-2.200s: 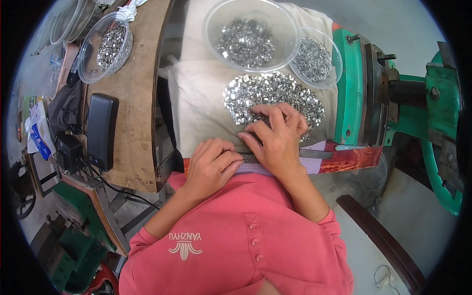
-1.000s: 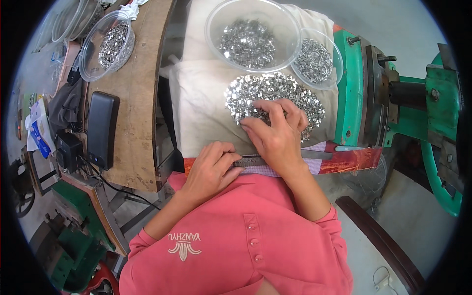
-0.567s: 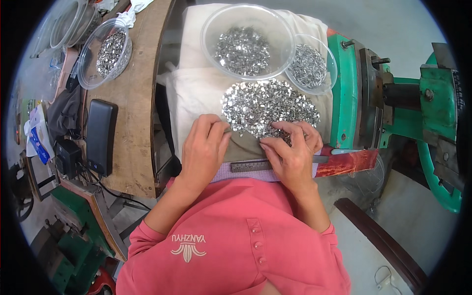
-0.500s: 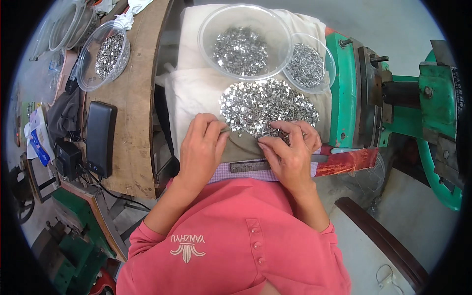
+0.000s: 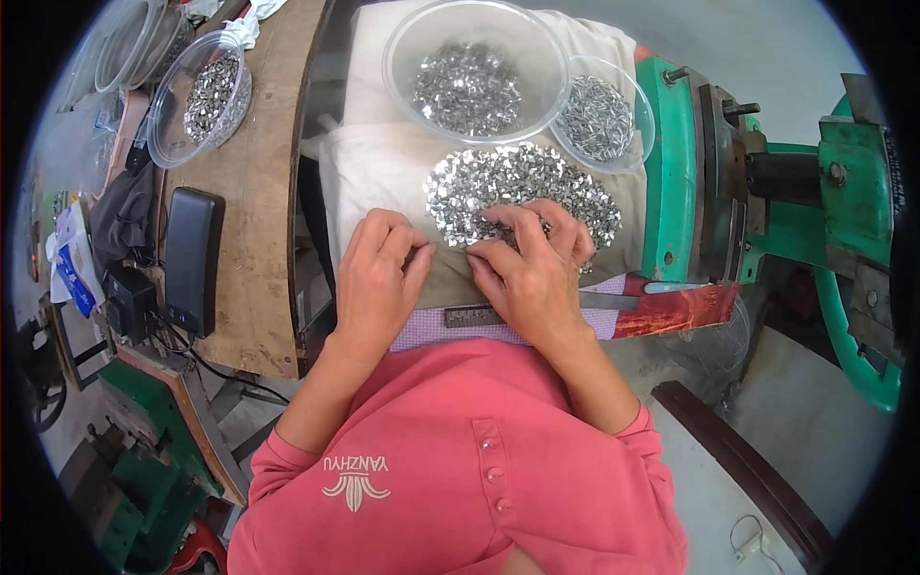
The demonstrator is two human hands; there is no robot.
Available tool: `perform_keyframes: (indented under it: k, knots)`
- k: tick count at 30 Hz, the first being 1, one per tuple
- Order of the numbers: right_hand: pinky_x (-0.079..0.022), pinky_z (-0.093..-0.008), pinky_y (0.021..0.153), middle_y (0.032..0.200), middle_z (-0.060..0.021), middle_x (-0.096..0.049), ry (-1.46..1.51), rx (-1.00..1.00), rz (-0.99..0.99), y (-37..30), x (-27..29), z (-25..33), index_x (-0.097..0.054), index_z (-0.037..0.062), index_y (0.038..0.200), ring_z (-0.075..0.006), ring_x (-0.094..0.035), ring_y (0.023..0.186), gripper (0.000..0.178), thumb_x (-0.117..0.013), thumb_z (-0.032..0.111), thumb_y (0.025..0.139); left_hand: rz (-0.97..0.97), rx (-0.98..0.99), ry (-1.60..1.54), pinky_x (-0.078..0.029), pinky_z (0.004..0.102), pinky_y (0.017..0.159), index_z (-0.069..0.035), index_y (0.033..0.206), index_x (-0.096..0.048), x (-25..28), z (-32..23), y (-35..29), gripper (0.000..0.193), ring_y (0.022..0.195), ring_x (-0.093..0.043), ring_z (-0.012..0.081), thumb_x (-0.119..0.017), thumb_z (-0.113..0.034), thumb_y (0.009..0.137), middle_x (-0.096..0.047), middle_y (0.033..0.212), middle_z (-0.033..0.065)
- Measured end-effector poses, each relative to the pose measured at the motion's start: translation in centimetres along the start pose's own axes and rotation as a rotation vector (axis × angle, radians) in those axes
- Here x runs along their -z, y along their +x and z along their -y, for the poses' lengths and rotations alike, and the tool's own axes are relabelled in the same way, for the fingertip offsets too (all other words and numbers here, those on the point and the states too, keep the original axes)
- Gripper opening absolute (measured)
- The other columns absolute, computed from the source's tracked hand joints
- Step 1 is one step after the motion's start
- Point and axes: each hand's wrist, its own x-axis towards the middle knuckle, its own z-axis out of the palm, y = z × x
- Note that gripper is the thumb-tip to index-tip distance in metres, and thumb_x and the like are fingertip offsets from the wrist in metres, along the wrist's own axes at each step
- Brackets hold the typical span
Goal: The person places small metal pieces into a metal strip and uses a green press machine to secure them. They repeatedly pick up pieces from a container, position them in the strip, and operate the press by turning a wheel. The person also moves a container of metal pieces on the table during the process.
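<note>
Fingers curled, any grip impossible to tell, the left hand (image 5: 374, 276) sits at eight o'clock and the right hand (image 5: 537, 275) hides six o'clock of small silver metal pieces (image 5: 498, 180) heaped on beige cloth (image 5: 369, 158).

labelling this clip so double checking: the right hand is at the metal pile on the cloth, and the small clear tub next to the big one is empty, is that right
Not quite: the small clear tub next to the big one holds thin metal pins, as the head view shows. The right hand is indeed at the metal pile on the cloth.
</note>
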Motion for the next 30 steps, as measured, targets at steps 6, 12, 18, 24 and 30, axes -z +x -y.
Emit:
perform_keyframes:
  k: [6,12,18,24,30]
  knots:
    - [-0.027,-0.0411,0.094,0.113,0.0071,-0.064,0.085,-0.005,-0.019,-1.4,1.2,-0.4,-0.071,0.0186,0.080,-0.0227,-0.048,0.113,0.014,-0.078,0.017,0.067,0.021,-0.025,-0.017,-0.048,0.0376,0.072,-0.001,0.086,-0.065,0.1,-0.1,0.0,0.016,0.084,-0.061,0.0294,-0.074,0.003,0.073,-0.059,0.090,0.0106]
    - [-0.027,-0.0418,0.093,0.113,0.0081,-0.065,0.076,-0.052,0.106,-5.4,3.5,-0.1,-0.074,0.0220,0.081,-0.0234,-0.047,0.113,0.017,-0.080,0.020,0.065,0.049,-0.061,-0.077,-0.049,0.0379,0.073,0.000,0.089,-0.067,0.0,-0.3,-0.1,0.018,0.085,-0.061,0.0300,-0.071,0.006,0.073,-0.060,0.091,0.0112]
    - [-0.027,-0.0412,0.092,0.111,0.0066,-0.065,0.106,-0.089,0.068,-5.1,3.1,-0.2,-0.075,0.0229,0.084,-0.0236,-0.048,0.112,0.016,-0.081,0.022,0.068,0.058,0.022,-0.185,-0.050,0.0356,0.075,0.001,0.093,-0.067,0.2,0.1,-0.4,0.020,0.087,-0.062,0.0283,-0.069,0.007,0.074,-0.059,0.096,0.0123]
    - [-0.028,-0.0403,0.092,0.111,0.0054,-0.064,0.057,-0.023,-0.035,-1.3,0.9,-0.2,-0.075,0.0220,0.085,-0.0229,-0.049,0.112,0.014,-0.080,0.021,0.072,0.025,0.063,-0.164,-0.050,0.0351,0.072,0.001,0.093,-0.066,0.3,0.2,-0.7,0.019,0.085,-0.063,0.0273,-0.070,0.006,0.076,-0.058,0.098,0.0127]
    - [-0.028,-0.0413,0.094,0.118,0.0060,-0.061,-0.059,0.064,0.014,0.5,-0.5,0.1,-0.074,0.0229,0.083,-0.0230,-0.047,0.116,0.016,-0.080,0.020,0.069,0.000,0.020,-0.061,-0.049,0.0366,0.072,0.000,0.090,-0.065,-0.4,-0.4,-0.3,0.019,0.086,-0.061,0.0289,-0.074,0.002,0.074,-0.058,0.096,0.0113]
